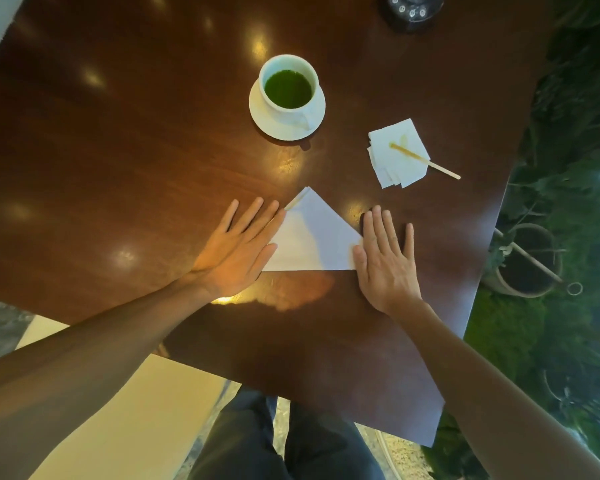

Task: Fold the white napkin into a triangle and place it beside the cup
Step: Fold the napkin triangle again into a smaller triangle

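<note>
left hand (234, 251) flat on napkin (312, 237) | right hand (383, 261) flat on its corner

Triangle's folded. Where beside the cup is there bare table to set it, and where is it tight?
Bare wood lies left of the cup and saucer, out to the table edge, and between the saucer and the folded napkin. It is tighter to the right, where the stained napkins and stir stick lie.

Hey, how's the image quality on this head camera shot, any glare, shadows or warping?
Head view: lamp glare spots on the glossy table; wide-angle warping bends its edges; the left hand shadows part of the napkin; the plants at right are smeared.
</note>
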